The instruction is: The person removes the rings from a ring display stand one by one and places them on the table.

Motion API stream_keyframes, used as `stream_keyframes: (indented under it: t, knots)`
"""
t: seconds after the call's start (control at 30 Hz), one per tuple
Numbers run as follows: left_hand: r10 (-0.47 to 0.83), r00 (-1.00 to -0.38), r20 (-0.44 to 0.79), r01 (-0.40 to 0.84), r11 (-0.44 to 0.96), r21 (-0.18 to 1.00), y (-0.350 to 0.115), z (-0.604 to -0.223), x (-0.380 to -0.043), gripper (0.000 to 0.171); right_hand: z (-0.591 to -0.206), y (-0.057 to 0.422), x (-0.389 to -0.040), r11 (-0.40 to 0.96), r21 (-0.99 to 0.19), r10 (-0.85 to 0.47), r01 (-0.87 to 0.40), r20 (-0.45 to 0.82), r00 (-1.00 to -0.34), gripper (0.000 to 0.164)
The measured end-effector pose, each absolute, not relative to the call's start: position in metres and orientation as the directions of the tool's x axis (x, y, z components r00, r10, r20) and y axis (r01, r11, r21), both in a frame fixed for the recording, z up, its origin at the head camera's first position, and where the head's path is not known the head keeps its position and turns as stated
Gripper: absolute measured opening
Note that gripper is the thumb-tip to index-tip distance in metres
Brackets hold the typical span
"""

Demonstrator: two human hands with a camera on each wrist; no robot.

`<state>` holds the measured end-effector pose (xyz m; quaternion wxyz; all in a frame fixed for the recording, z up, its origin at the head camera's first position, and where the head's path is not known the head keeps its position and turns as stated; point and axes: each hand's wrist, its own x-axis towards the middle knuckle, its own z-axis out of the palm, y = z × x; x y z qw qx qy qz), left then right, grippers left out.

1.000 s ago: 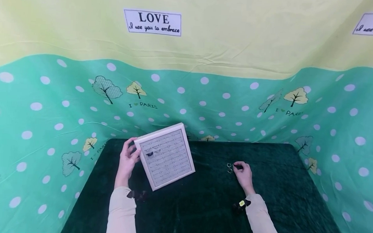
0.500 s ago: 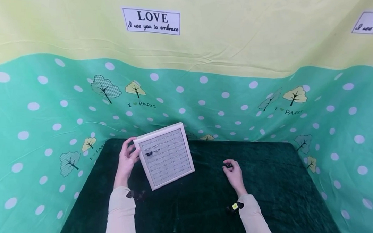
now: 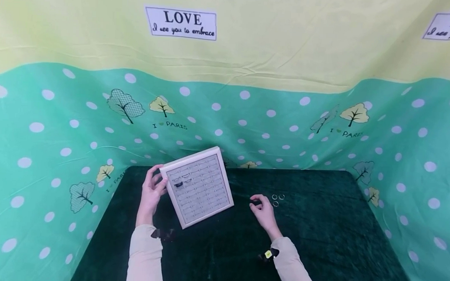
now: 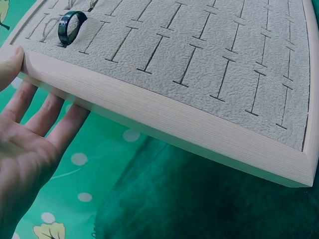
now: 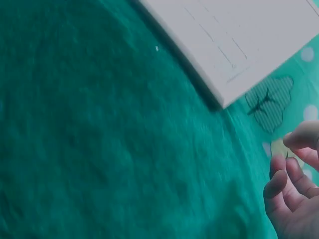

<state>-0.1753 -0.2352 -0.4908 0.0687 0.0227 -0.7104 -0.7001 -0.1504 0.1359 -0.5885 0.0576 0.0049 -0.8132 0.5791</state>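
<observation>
In the head view my left hand (image 3: 151, 196) grips the upper left edge of a tilted ring display tray (image 3: 162, 171) with a pale frame and grey slotted padding. The left wrist view shows the thumb on top of the frame and the fingers beneath. A dark ring (image 4: 70, 27) sits in a slot, near a few thin silvery rings (image 3: 187, 178). My right hand (image 3: 264, 211) is between the tray and three silvery rings (image 3: 276, 204) on the dark green cloth. Its fingers are bent, thumb near the fingertips (image 5: 276, 177); whether a ring is between them cannot be made out.
A dark green velvet cloth (image 3: 212, 257) covers the table. Behind it and at both sides hangs a green dotted curtain (image 3: 194, 151) with tree prints. The tray's upper edge is close to this curtain. Straps with small devices are on both wrists.
My right hand has moved left, away from the three loose rings and nearer the tray, so those rings show fully. The left hand and the tray have hardly moved.
</observation>
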Motion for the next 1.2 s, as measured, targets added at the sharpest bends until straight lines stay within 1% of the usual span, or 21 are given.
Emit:
stream_keyframes:
  t: [0.2, 0.3, 0.5, 0.57, 0.7, 0.87, 1.1, 1.2]
  knots:
    - [-0.120, -0.990, 0.075, 0.071, 0.036, 0.997, -0.229, -0.475, -0.167, 0.047, -0.581, 0.118, -0.152, 0.326, -0.944, 0.027, -0.045, 0.057, -0.998, 0.019]
    - [-0.119, -0.991, 0.067, 0.063, 0.040, 0.997, -0.229, -0.474, -0.166, 0.047, -0.577, 0.110, -0.153, 0.328, -0.944, 0.016, -0.046, 0.054, -0.998, 0.018]
    - [-0.128, -0.990, 0.054, 0.052, 0.022, 0.998, -0.235, -0.486, -0.173, 0.048, -0.570, 0.097, -0.155, 0.344, -0.935, -0.012, -0.082, 0.083, -0.996, 0.017]
    - [-0.130, -0.990, 0.059, 0.056, 0.025, 0.998, -0.237, -0.492, -0.176, 0.048, -0.568, 0.093, -0.156, 0.352, -0.933, -0.018, -0.075, 0.073, -0.997, 0.017]
    - [-0.124, -0.987, 0.098, 0.095, 0.031, 0.995, -0.238, -0.499, -0.178, 0.048, -0.565, 0.086, -0.158, 0.368, -0.928, -0.040, -0.061, 0.049, -0.998, 0.019]
    - [-0.116, -0.982, 0.146, 0.145, 0.015, 0.989, -0.237, -0.502, -0.179, 0.047, -0.560, 0.077, -0.161, 0.363, -0.929, -0.097, -0.073, 0.040, -0.994, 0.022]
    - [-0.120, -0.984, 0.134, 0.132, 0.028, 0.991, -0.236, -0.501, -0.177, 0.047, -0.551, 0.060, -0.165, 0.339, -0.935, -0.160, -0.104, 0.052, -0.986, 0.025]
    - [-0.123, -0.984, 0.127, 0.124, 0.032, 0.992, -0.237, -0.501, -0.177, 0.048, -0.546, 0.053, -0.168, 0.348, -0.930, -0.175, -0.119, 0.060, -0.983, 0.026]
